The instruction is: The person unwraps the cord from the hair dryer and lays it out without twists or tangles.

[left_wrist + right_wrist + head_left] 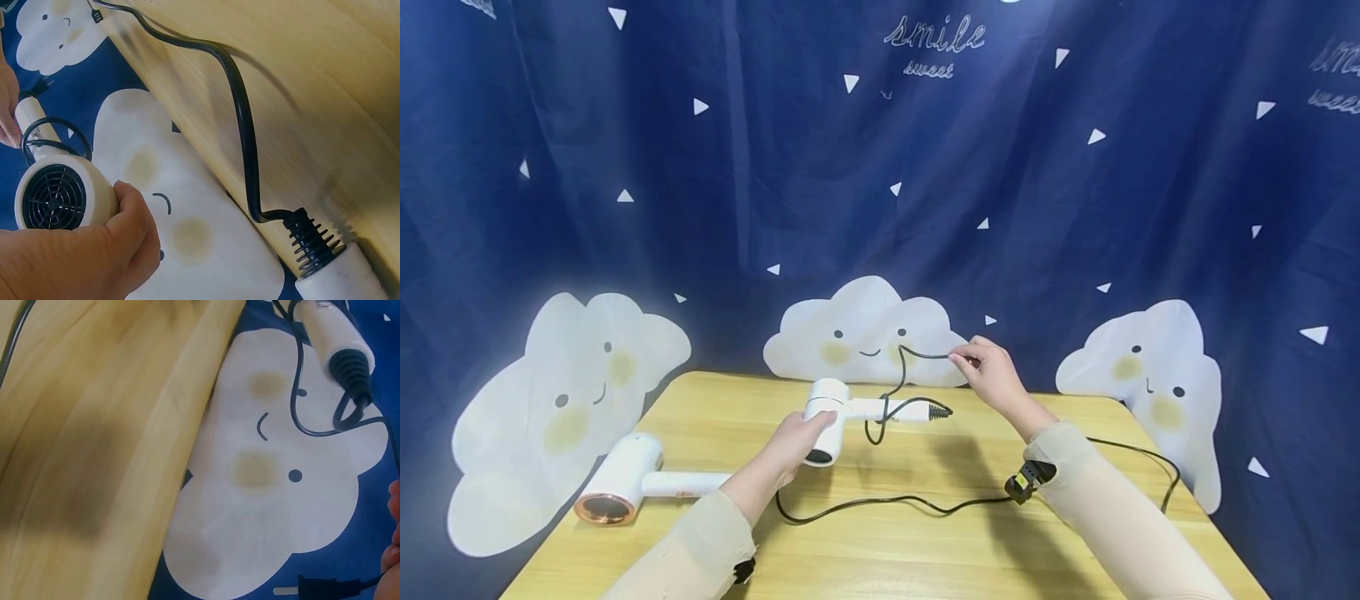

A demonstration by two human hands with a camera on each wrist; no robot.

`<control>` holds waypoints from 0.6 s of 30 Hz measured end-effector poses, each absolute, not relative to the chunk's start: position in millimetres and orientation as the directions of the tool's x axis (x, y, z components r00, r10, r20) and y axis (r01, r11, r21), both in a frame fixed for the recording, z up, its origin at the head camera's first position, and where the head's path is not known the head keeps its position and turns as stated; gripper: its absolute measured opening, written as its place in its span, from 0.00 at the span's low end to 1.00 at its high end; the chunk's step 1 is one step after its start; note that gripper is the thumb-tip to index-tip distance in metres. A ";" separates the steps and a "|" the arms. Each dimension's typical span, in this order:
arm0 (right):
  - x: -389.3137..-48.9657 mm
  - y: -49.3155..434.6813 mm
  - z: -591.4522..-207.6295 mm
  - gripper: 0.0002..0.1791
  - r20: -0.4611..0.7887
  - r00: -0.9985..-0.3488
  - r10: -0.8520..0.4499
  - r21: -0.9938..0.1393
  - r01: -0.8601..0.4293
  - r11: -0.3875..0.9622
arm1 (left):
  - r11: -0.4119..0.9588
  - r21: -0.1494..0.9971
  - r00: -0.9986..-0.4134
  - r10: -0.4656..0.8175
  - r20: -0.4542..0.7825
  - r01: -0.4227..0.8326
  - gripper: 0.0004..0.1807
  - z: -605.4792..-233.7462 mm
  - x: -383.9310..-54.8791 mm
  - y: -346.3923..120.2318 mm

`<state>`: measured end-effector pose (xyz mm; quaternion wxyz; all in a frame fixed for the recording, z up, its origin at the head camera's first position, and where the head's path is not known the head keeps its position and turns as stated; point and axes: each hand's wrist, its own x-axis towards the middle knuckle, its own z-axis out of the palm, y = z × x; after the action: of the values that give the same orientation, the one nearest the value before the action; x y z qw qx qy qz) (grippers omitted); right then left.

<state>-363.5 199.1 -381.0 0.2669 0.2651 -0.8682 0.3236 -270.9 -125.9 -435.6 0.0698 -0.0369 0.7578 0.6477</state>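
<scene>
A small white hair dryer (827, 392) is held above the table by my left hand (793, 443), which grips its barrel. In the left wrist view, the round black grille (54, 197) at one end of the barrel is visible beside the thumb. The handle points right, and its black cord (925, 356) is looped around it. My right hand (992, 375) pinches the cord with thumb and fingertips, right of the handle and higher up. Close to those fingers, a black two-pin plug (328, 587) shows in the right wrist view.
On the wooden table (880, 554), a larger white hair dryer (625, 471) with a copper-coloured rim lies at the left. Its black cord (895, 500) runs rightward across the tabletop, passing below the right forearm. A blue curtain (880, 208) with cloud prints hangs behind.
</scene>
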 end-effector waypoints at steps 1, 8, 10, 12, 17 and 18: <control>-364.3 199.5 -382.0 0.06 0.638 -0.715 -0.287 -0.419 -0.634 0.650 | 0.159 0.977 -0.988 0.037 -0.153 -0.145 0.27 -435.5 -271.2 -126.1; -365.2 203.2 -390.4 0.06 0.620 -0.731 -0.283 -0.429 -0.619 0.658 | 0.158 0.976 -0.988 0.029 -0.154 -0.147 0.27 -438.5 -272.6 -126.9; -364.3 204.1 -392.7 0.06 0.607 -0.743 -0.282 -0.439 -0.610 0.660 | 0.155 0.977 -0.988 0.025 -0.154 -0.148 0.26 -439.2 -273.0 -127.0; -363.3 205.1 -394.8 0.06 0.600 -0.749 -0.282 -0.438 -0.602 0.667 | 0.152 0.978 -0.988 0.025 -0.152 -0.146 0.26 -439.6 -273.7 -126.8; -363.0 208.4 -403.7 0.06 0.595 -0.747 -0.297 -0.423 -0.605 0.674 | 0.149 0.979 -0.989 0.023 -0.147 -0.142 0.27 -439.6 -274.3 -127.9; -362.7 208.9 -405.3 0.06 0.595 -0.746 -0.300 -0.422 -0.607 0.673 | 0.150 0.978 -0.989 0.024 -0.148 -0.143 0.28 -438.8 -274.2 -128.0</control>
<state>-362.7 208.9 -405.3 0.2468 0.2574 -0.8808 0.3116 -274.2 -128.0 -438.8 0.0640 -0.0393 0.7555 0.6509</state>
